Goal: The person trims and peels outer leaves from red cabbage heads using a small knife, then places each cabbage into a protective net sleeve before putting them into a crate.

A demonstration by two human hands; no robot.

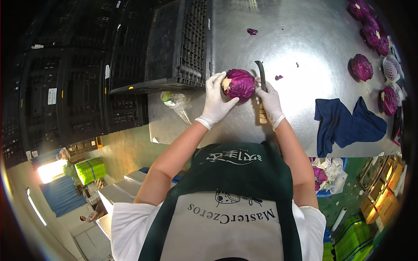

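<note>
My gloved left hand holds a red cabbage from its left side, fingers over the top and thumb below. The pale cut stem of the cabbage faces left. On the other side, my gloved right hand grips a knife with a curved dark blade and a wooden handle; the blade points away from me. The fingertips of this hand are by the cabbage's right side. Small scraps of purple leaf lie on the metal table beyond and right of the knife.
Black plastic crates stand at the left, beside a crumpled clear plastic bag. A dark blue cloth lies right. More red cabbages line the far right, some in white foam nets. Below the table edge is a bin with leaves and nets.
</note>
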